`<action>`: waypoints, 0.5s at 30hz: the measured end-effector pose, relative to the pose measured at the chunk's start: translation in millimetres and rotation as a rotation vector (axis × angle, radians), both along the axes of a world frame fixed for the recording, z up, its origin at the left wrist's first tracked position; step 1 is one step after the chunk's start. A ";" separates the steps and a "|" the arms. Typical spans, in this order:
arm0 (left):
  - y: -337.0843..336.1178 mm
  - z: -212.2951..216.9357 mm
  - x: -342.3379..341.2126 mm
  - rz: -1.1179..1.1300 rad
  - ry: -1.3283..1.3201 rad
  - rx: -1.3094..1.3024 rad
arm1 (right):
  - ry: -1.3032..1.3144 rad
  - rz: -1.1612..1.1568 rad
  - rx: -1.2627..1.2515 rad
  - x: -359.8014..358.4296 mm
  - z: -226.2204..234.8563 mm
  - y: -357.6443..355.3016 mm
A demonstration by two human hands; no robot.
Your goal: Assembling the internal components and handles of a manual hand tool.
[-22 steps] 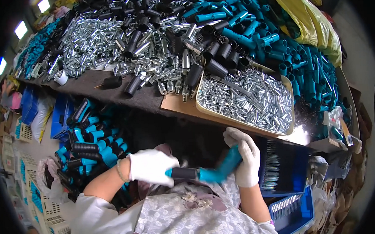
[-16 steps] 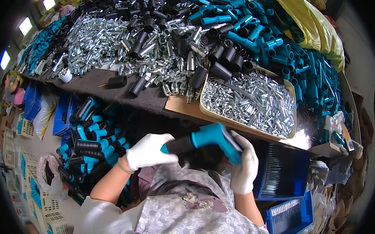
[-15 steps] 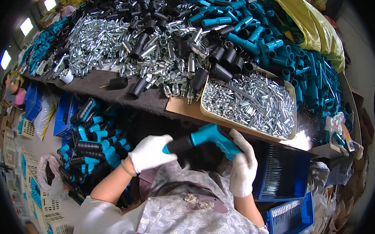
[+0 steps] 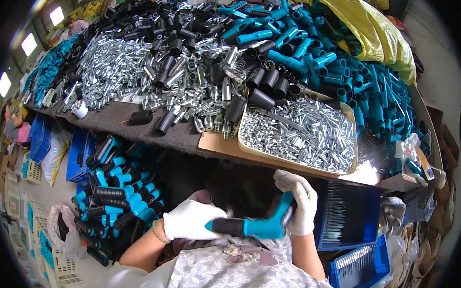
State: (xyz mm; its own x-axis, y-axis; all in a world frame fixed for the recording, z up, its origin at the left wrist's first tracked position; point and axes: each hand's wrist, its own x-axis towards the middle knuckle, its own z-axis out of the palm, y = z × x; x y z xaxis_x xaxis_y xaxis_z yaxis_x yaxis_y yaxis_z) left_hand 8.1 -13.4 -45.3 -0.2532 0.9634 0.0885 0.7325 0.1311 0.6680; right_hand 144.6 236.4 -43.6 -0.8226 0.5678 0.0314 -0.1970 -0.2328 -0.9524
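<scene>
Left: heaped tools (image 4: 125, 202), too overlapped to count. Centre: one teal-and-black tool (image 4: 262, 228), before the apron (image 4: 220, 272). One cream tray (image 4: 355, 141) of small metal pins (image 4: 304, 135). Right: two blue bins (image 4: 361, 218), metal rods (image 4: 335, 216) in rows. Left hand (image 4: 192, 220) closed round the tool's nose; right hand (image 4: 302, 208) part-curled, clasping its handle (image 4: 281, 207).

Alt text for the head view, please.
A teal-and-black tool held at one end by the gloved left hand's grip, its angled other end against the right hand's grip. Beyond, a bench bears heaped metal parts, teal tubes and a tray of small metal pieces.
</scene>
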 end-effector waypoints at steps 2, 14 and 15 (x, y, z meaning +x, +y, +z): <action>9.2 -3.1 -2.1 0.223 -0.083 0.070 | 0.029 -0.057 0.043 2.6 3.9 -6.5; 21.6 -22.1 2.8 0.513 -0.117 -0.142 | 0.003 -0.026 0.182 4.6 15.3 -15.2; 22.2 -22.3 5.6 0.409 0.049 -0.227 | 0.011 -0.058 0.264 1.0 18.4 -20.6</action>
State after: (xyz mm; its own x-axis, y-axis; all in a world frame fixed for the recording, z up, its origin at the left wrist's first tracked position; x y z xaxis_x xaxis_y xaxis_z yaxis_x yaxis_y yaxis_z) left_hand 13.7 8.7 -67.6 -0.6168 0.7818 -0.0914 0.6204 0.5543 0.5548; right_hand 145.6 215.8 -25.2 -0.7875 0.5851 0.1938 -0.2138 0.0357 -0.9762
